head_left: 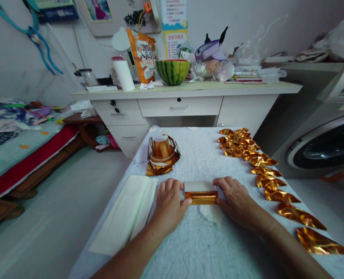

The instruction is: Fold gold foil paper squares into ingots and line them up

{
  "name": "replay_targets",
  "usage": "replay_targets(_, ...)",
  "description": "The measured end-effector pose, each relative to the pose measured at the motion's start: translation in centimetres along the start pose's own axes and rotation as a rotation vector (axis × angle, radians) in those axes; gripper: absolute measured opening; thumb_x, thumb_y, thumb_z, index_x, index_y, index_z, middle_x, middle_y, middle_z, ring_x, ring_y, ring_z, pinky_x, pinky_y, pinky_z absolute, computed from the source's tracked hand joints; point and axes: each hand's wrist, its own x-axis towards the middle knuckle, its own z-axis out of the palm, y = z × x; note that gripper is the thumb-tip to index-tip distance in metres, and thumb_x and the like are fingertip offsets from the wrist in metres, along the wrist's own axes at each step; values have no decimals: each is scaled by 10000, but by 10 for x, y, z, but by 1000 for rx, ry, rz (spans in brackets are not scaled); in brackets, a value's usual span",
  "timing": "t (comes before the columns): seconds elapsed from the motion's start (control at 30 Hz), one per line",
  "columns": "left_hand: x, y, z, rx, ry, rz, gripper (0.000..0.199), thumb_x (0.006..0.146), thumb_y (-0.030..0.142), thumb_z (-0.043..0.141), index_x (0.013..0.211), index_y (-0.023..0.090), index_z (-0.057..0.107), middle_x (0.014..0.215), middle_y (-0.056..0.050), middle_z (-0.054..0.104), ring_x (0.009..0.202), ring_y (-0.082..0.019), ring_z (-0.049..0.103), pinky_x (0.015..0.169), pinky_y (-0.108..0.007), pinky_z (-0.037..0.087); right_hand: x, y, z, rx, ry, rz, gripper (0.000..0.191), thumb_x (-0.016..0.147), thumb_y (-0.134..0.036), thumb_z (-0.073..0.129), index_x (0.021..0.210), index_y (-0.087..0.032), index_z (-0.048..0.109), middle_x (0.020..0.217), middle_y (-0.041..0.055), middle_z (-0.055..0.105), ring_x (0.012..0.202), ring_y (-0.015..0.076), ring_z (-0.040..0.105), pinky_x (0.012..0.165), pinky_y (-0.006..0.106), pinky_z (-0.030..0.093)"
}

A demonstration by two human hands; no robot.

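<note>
Between my two hands a gold foil sheet (201, 198), with a pale strip along its far side, lies on the cloth-covered table. My left hand (172, 201) pinches its left end, thumb on the near edge. At the right end, my right hand (234, 195) holds it the same way, fingers bent over the far corner. A stack of curled gold foil sheets (161, 153) stands beyond my left hand. Left of that hand lies a pile of pale paper (121, 215). Folded gold foil pieces (269, 181) run in a line along the table's right edge.
Behind the table stands a white desk (180, 93) with a cut watermelon (172, 71), an orange pouch (142, 56) and plastic bags. A washing machine (319, 128) is at the right, a bed (29, 143) at the left.
</note>
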Motion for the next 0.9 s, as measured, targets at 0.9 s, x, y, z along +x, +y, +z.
replay_targets(0.9, 8, -3, -1, -329, 42, -19, 97, 799, 206, 602, 776, 207, 508, 836, 2, 564, 879, -212, 511, 797, -332, 365, 7, -9, 4, 173, 91, 153, 39, 753, -217, 609, 751, -202, 572, 853, 39, 602, 863, 228, 525, 751, 331, 368)
